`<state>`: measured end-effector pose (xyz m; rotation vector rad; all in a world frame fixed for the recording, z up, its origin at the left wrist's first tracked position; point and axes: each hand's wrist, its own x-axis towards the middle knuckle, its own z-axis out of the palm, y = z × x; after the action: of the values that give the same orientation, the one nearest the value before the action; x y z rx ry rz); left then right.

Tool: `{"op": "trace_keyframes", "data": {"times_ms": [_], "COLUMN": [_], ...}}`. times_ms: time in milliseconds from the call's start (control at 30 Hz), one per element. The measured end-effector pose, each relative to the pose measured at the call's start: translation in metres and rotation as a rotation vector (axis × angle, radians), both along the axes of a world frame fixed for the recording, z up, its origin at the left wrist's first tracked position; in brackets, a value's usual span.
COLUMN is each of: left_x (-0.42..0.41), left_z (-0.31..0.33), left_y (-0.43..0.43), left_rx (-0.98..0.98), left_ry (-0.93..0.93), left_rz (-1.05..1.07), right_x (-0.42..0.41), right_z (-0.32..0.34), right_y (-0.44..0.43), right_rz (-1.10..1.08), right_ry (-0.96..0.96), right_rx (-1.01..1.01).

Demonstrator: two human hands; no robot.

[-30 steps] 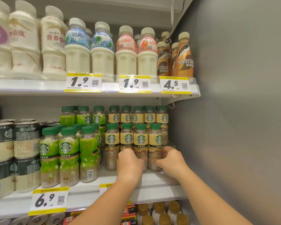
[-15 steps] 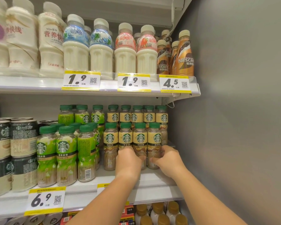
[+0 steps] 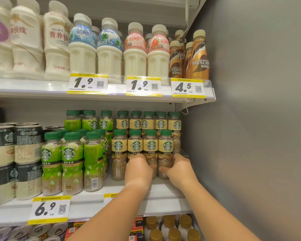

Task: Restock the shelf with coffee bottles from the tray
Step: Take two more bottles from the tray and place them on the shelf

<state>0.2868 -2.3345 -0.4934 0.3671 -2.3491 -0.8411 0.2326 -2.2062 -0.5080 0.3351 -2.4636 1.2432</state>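
A front row of several tan-labelled coffee bottles (image 3: 118, 153) with green caps stands on the middle shelf (image 3: 163, 190), with more of the same behind them. My left hand (image 3: 137, 169) wraps the lower part of the second bottle (image 3: 135, 145) from the left. My right hand (image 3: 179, 169) grips the base of the rightmost front bottle (image 3: 165, 148), next to the grey side wall. Both bottles stand upright on the shelf. No tray is in view.
Green-labelled bottles (image 3: 71, 160) and stacked cans (image 3: 27, 146) fill the shelf to the left. The upper shelf (image 3: 42, 87) carries milk drinks and brown coffee bottles (image 3: 199, 56). The grey wall (image 3: 250, 119) bounds the right. Below, more bottles (image 3: 169, 228) and cans show.
Both hands have stayed on the front-row bottles; the view has shifted slightly and the hands sit a little deeper on the shelf.
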Motion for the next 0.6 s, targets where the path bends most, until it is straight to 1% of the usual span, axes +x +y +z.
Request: {"op": "trace_keyframes", "data": {"times_ms": [233,433,500,533,600], "left_x": [0.004,0.016,0.023,0.028,0.038], "left_z": [0.002,0.005,0.008,0.009,0.010], "left_y": [0.002,0.001,-0.003,-0.006,-0.011], "left_rx": [-0.013,-0.009,-0.049,-0.104,-0.275], "left_ry": [-0.019,-0.079,-0.109,-0.134,-0.173], "left_rz": [0.008,-0.013,-0.021,-0.027,-0.046], "right_x": [0.004,0.014,0.023,0.029,0.041], "right_z": [0.003,0.007,0.009,0.010,0.012], "right_y": [-0.001,0.001,0.003,0.004,0.007], "right_rz": [-0.018,-0.004,-0.032,-0.062,-0.105], "right_ry": [-0.042,-0.054,-0.013,0.010,0.069], "right_rx": [0.028,0.085,0.193,0.284,0.461]}}
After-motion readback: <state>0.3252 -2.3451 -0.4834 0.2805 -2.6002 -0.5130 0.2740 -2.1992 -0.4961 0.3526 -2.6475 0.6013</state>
